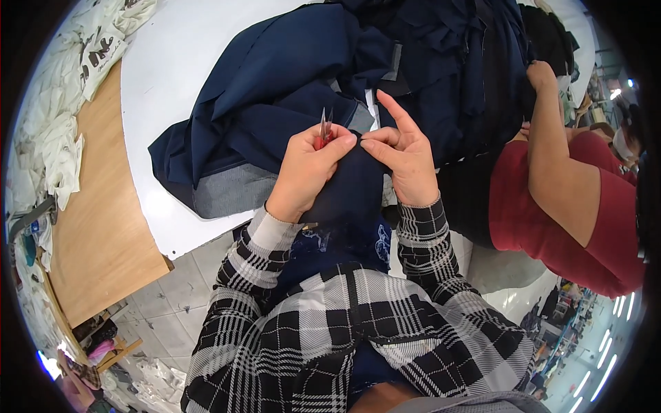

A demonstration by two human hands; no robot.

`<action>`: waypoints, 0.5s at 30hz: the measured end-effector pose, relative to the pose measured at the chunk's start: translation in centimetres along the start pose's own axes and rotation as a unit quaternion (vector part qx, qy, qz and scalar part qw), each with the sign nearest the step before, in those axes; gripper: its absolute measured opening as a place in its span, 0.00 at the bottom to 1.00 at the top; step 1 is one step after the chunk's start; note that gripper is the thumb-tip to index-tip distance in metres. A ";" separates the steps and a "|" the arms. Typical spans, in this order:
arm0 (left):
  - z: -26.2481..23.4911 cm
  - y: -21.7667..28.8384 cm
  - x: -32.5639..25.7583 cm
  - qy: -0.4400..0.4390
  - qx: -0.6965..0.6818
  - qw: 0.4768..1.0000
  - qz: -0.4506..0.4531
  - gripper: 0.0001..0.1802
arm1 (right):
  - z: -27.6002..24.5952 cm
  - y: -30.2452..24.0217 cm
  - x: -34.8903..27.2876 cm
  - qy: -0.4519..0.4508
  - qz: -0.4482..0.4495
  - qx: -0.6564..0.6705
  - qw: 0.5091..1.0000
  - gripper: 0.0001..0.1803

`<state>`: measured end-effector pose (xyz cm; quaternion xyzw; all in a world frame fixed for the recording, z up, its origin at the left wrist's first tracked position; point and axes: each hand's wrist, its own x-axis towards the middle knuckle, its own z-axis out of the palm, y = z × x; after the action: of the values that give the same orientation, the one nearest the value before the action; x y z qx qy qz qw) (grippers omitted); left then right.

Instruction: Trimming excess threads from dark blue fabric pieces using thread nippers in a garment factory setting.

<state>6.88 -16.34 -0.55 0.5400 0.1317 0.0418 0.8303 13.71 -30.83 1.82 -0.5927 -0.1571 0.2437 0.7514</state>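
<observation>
My left hand (303,171) is closed around a small pair of red-handled thread snips (326,129), whose metal blades point up and away from me. The thumb and fingertips of that hand also meet the edge of a dark navy garment (354,184). Right beside it, my right hand (412,164) pinches the same edge between thumb and fingertip, its index finger raised. From this pinched edge the navy cloth hangs down toward my lap. Grey lining (234,191) shows on the navy cloth lying to the left.
Heaped navy cloth (289,58) covers much of the white table (165,76). A bare wooden board (103,199) adjoins it on the left, with white garments (65,155) beyond. Close on my right, a person in a red shirt (516,199) handles dark cloth (441,62).
</observation>
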 end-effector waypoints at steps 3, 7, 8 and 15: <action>0.2 -0.1 0.1 0.001 -0.115 0.990 -0.085 0.07 | 0.0 0.1 -0.1 0.011 -0.003 0.018 1.000 0.37; 0.1 -0.6 0.2 0.023 -0.112 0.991 -0.075 0.10 | -0.2 0.3 -0.1 0.034 -0.005 0.031 0.999 0.37; 0.1 -0.4 0.2 0.057 -0.083 0.993 -0.062 0.11 | -0.4 0.3 -0.1 0.041 -0.004 0.034 0.999 0.37; -0.6 0.6 -1.4 0.025 -0.112 0.993 0.019 0.11 | -0.5 0.6 0.2 0.073 -0.009 0.038 0.997 0.36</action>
<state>5.40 -15.83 0.01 0.4444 0.1366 0.0851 0.8813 14.01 -31.02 1.15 -0.5785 -0.0978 0.1985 0.7851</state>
